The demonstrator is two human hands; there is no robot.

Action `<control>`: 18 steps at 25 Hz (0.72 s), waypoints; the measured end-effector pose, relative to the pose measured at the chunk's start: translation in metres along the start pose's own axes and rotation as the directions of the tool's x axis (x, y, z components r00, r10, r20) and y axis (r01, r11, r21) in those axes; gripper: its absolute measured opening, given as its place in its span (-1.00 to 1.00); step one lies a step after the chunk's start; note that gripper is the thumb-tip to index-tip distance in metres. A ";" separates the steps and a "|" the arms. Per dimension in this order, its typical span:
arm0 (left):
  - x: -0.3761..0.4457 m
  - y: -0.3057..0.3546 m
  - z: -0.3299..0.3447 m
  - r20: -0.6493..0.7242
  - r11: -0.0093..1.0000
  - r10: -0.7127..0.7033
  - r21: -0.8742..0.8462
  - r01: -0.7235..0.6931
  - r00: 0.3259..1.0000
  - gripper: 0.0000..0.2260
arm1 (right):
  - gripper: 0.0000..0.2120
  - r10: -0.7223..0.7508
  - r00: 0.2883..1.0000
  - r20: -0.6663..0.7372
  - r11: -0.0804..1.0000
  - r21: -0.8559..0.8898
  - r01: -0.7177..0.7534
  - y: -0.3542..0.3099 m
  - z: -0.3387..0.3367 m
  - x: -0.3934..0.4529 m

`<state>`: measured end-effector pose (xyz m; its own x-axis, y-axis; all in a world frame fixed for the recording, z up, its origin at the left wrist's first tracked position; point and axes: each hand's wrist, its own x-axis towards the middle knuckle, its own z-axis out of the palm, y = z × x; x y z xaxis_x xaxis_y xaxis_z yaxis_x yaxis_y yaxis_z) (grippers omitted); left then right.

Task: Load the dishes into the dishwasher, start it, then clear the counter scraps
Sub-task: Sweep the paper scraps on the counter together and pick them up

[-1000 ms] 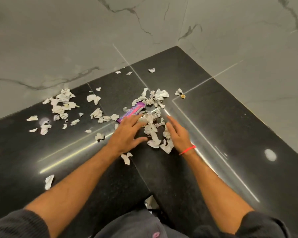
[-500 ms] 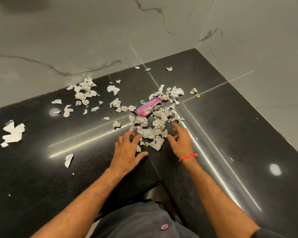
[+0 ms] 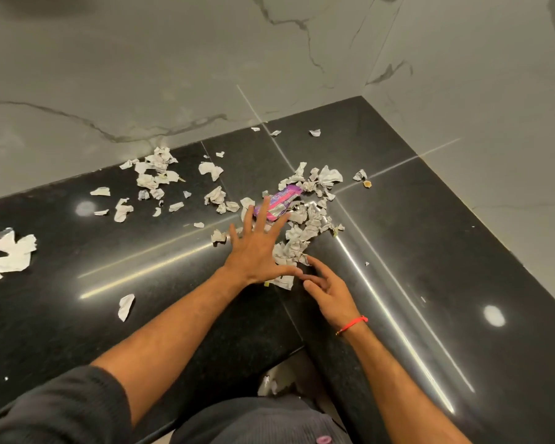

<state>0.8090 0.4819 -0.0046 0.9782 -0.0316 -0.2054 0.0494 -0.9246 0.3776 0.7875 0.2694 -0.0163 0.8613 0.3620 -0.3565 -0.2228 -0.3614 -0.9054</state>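
**Operator:** Where my left grip lies flat on the black tabletop, its fingers are straight and spread wide, holding nothing. Its fingertips reach the pink and purple wrapper, and the near end of that wrapper is partly covered by them.

**Observer:** And the right one?

**Operator:** My right grip sits just beside the left thumb, toward me and to the right of it. Its fingers are loosely extended and relaxed, and they pinch nothing. A red thread band circles that wrist.

**Observer:** Where are the scraps from there?

**Operator:** The main heap of crumpled paper scraps lies just right of the left grip and just beyond the right fingertips, touching the wrapper and running on past it toward the corner. A few pieces lie under the left thumb, between the two grips. Beyond the heap, near the corner of the tabletop, sits a small tan crumb.

**Observer:** Anything off to the left?

**Operator:** Another scatter of torn pieces lies well left of the left grip, close to the grey marble wall. One large white piece lies far left, well apart from everything else. A lone single scrap lies beside my left forearm. Both dark sleeves show at the bottom edge.
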 end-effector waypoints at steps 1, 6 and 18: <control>0.012 0.002 0.001 0.085 0.995 0.049 0.077 -0.055 0.995 0.16 | -0.50 0.008 1.000 -0.022 1.000 0.014 -0.007 0.002 0.000 -0.003; 0.030 -0.039 0.008 0.245 0.915 0.218 0.287 -0.285 0.945 0.00 | -0.57 0.016 0.978 -0.206 1.000 0.008 -0.015 0.007 -0.009 -0.003; -0.063 -0.098 -0.013 -0.238 0.978 0.164 0.164 -0.126 0.957 -0.43 | -0.19 -0.119 0.993 -0.011 0.529 -0.847 0.054 -0.014 0.012 0.081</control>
<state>0.7451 0.5791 -0.0165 0.9926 -0.0912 0.0801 -0.1084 -0.9629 0.2471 0.8549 0.3145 -0.0355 0.8865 0.3932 -0.2439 0.3156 -0.8993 -0.3028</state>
